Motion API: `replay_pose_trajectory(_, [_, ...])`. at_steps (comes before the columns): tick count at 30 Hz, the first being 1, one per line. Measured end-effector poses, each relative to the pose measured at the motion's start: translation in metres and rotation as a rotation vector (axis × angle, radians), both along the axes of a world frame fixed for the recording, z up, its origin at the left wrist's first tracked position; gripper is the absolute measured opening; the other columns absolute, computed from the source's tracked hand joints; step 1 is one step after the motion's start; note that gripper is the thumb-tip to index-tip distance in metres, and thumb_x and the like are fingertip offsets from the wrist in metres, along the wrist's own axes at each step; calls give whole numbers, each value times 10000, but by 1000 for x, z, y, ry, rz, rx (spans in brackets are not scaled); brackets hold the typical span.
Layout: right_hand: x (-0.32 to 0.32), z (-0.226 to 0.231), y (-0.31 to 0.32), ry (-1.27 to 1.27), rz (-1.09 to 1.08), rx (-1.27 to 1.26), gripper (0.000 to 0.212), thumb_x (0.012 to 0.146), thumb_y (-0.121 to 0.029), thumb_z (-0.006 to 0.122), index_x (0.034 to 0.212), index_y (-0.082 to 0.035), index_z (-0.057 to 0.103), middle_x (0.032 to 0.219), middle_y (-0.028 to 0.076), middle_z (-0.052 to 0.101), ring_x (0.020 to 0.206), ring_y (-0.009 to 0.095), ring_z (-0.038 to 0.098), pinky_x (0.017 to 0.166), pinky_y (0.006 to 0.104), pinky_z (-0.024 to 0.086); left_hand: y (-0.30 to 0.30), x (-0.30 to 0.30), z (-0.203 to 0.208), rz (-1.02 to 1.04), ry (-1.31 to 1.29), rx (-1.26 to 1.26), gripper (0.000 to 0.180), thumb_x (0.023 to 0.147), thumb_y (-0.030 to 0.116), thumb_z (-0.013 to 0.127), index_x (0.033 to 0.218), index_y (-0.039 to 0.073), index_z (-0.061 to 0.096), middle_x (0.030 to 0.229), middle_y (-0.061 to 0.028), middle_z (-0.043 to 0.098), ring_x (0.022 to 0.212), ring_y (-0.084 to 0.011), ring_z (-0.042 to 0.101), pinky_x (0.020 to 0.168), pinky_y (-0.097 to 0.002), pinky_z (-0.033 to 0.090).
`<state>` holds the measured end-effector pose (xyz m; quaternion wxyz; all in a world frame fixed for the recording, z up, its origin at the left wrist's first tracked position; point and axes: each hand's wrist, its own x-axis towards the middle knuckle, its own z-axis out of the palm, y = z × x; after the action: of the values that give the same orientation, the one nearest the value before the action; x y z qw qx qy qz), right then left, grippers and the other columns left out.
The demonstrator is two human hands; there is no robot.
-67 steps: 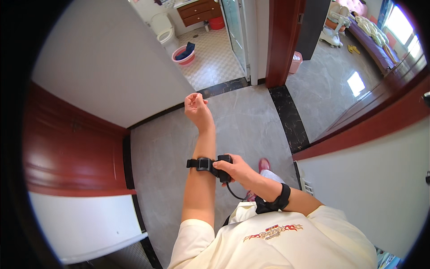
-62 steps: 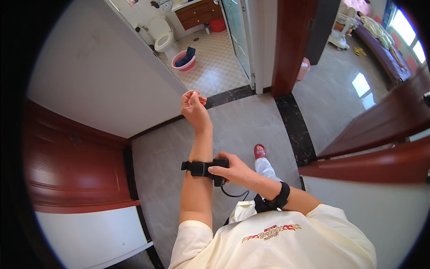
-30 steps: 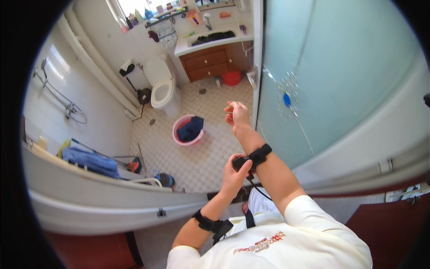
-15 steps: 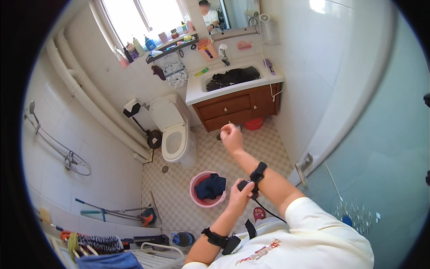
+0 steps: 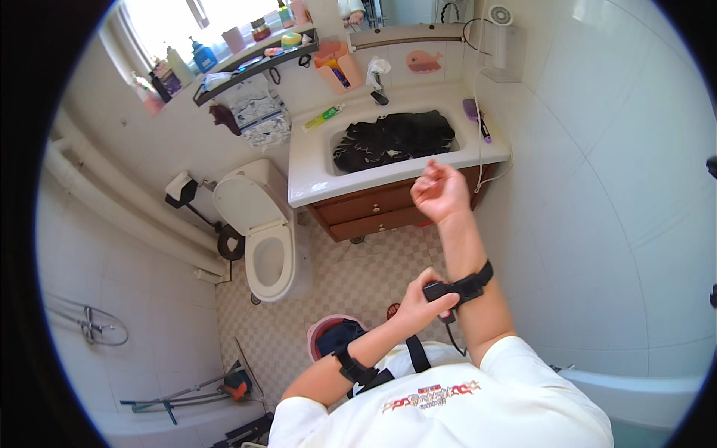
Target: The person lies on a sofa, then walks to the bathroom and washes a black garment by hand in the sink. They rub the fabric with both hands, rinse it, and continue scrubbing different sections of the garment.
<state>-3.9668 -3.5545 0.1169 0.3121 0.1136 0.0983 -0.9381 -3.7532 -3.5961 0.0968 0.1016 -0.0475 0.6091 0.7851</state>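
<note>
My left hand [image 5: 427, 304] is closed around a small black box-shaped device [image 5: 435, 291] with a cable, at the black strap [image 5: 474, 284] on my right forearm. My right hand [image 5: 442, 193] is held out in front of the washbasin cabinet, fingers loosely curled in and nothing visible in them. Just beyond it, dark wet-looking cloth [image 5: 396, 140] lies bunched in the white washbasin [image 5: 317, 183]. Partly hidden by my left arm, a pink basin [image 5: 317, 326] on the floor holds dark blue cloth [image 5: 340, 336].
A toilet [image 5: 270, 261] with its lid raised stands left of the wooden cabinet [image 5: 358, 213]. A purple hairbrush [image 5: 470, 110] and a green-and-yellow tube [image 5: 323, 118] lie on the counter. Mops [image 5: 187, 392] rest at the lower left. Bottles [image 5: 202, 56] line the windowsill.
I have come closer to the washbasin, and the pink basin now sits nearer my body. My right hand has risen toward the counter edge. My left hand keeps its grip on the device.
</note>
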Motion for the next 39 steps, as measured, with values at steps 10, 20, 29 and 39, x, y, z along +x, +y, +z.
replay_pose_trajectory(10, [-167,45,-39,1107,-112,831,180,964,-173,506,984,-33,616,747,30,610,632,92,529,567,238,431,-129,-210,-52,-345,93,162,476,890,184,687,1288,35,473,1199,-77,590,1033,-157,578,931,-336,455])
replay_pose_trajectory(20, [-293,-176,-122,1592,461,1629,286,822,-127,629,1106,-93,614,1129,143,598,1052,319,580,862,418,484,-291,-344,-153,190,95,-1074,311,886,204,625,1144,35,581,1145,-173,580,1027,-357,568,866,-412,471])
replay_pose_trajectory(29, [-370,-228,-209,2292,1208,1755,903,796,-653,606,1529,-293,219,1605,148,26,1467,381,57,1132,634,5,-342,-457,-206,-214,-167,-1658,1013,744,669,644,1540,285,150,1596,-135,91,1444,-406,130,1015,-727,226])
replay_pose_trajectory(39, [-383,-261,-211,2156,1081,1622,803,785,-521,673,1475,-261,356,1572,162,178,1448,380,153,1155,599,44,-346,-477,-221,-288,-207,-1711,957,735,516,728,1511,239,241,1512,-137,299,1380,-384,288,1016,-636,311])
